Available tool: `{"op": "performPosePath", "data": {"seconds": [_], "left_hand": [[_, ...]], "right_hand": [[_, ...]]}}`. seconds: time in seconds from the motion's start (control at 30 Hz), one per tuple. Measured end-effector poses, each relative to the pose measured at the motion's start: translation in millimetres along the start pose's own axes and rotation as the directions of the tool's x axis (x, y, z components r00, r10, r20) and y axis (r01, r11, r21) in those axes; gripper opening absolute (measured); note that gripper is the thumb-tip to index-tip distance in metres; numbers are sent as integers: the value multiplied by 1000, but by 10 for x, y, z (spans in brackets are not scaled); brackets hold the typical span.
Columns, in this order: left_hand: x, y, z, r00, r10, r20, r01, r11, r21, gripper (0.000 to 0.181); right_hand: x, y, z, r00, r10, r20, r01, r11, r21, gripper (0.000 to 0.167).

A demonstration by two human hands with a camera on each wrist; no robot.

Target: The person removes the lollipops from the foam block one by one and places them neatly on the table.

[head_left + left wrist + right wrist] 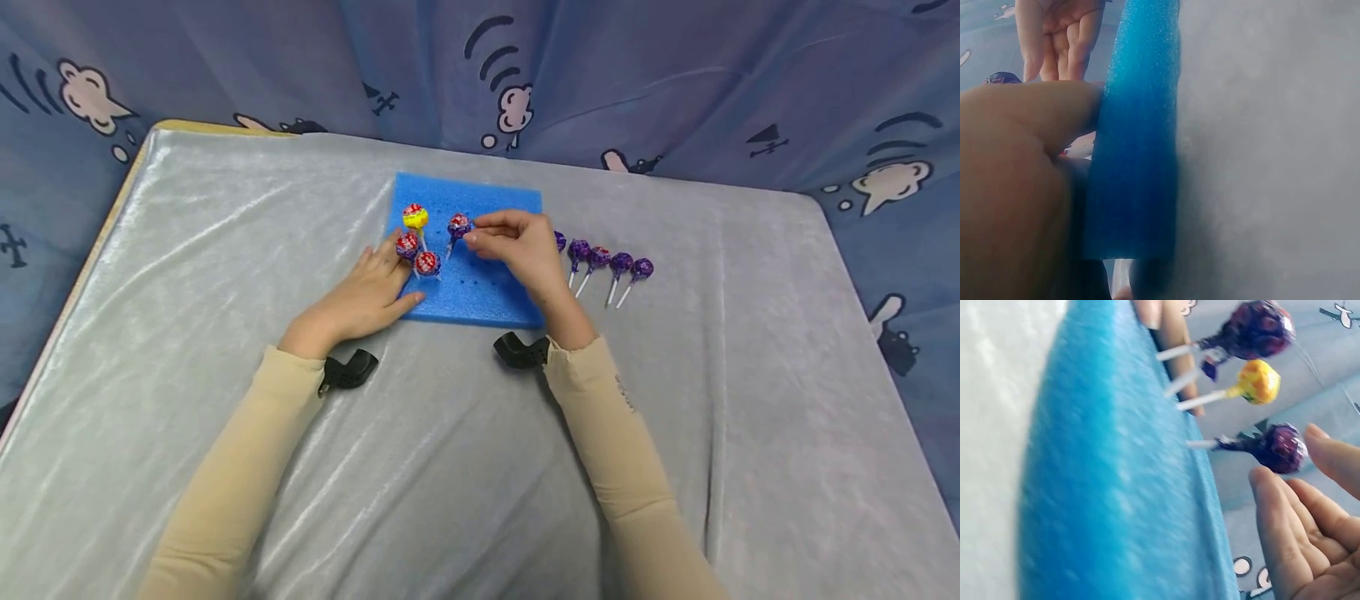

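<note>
A blue foam block (487, 296) lies on the cloth-covered table, with several wrapped lollipops standing in it by their sticks. My left hand (366, 292) rests on the block's left side, thumb along the near edge. Beside its fingers stand a yellow-and-red lollipop (415, 217) and two red-and-purple ones (427, 263). My right hand (528, 254) is at a purple-and-red lollipop (1280, 448) upright in the foam. In the right wrist view, its thumb and fingers lie loosely beside the candy head, spread apart; whether they touch the wrapper I cannot tell.
To the right of the block, several purple lollipops (620, 263) lie in a row on the grey cloth (750, 375), partly behind my right hand. Small holes (468, 282) dot the foam. A patterned blue curtain (637, 83) hangs behind the table.
</note>
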State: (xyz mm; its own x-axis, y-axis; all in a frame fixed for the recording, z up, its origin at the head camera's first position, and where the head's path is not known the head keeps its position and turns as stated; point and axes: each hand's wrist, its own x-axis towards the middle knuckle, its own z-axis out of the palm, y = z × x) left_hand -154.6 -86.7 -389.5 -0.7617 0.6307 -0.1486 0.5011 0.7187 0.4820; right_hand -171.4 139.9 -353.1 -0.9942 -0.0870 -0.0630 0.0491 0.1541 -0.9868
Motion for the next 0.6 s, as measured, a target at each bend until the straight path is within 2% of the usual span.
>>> {"op": "performPosePath", "data": {"seconds": [0.3,0.6], "left_hand": [[3,-4,-6,1000,5,-6,-5,1000,-8,60],[-2,-8,2,1000,8,-20,-9,1000,-15,59]], "right_hand": [[21,68,146,994,-69,-87,68,998,-5,31],[6,100,165,990,-105,-90,96,990,-106,29]]}}
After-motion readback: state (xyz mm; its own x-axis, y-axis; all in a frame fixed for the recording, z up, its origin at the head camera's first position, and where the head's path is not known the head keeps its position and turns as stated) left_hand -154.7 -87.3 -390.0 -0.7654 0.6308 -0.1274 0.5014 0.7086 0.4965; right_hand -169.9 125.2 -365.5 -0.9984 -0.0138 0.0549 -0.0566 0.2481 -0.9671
